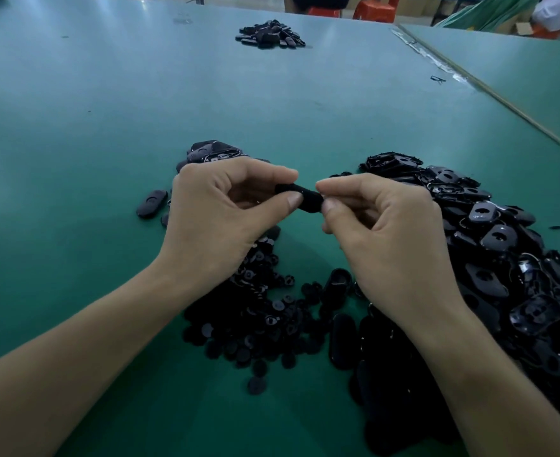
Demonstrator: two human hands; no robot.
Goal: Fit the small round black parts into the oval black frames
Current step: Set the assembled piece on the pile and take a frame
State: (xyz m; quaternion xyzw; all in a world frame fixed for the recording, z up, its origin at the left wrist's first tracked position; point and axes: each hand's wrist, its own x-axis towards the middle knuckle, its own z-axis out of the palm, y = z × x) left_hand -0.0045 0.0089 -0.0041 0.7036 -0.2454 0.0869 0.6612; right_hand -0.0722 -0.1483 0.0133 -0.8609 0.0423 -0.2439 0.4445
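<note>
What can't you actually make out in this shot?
Head view:
- Whether a round part already sits in the black piece: the fingertips of the left hand and right hand cover its ends.
- The far pile: too small to tell frames from finished ones.
- The frame pile: cut off by the right edge.

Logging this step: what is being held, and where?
One black oval frame, pinched at its left end by the left hand and at its right end by the right hand.

A wide green table (74, 143) abuts a second green table (519, 67); red stools (375, 8) stand beyond.
</note>
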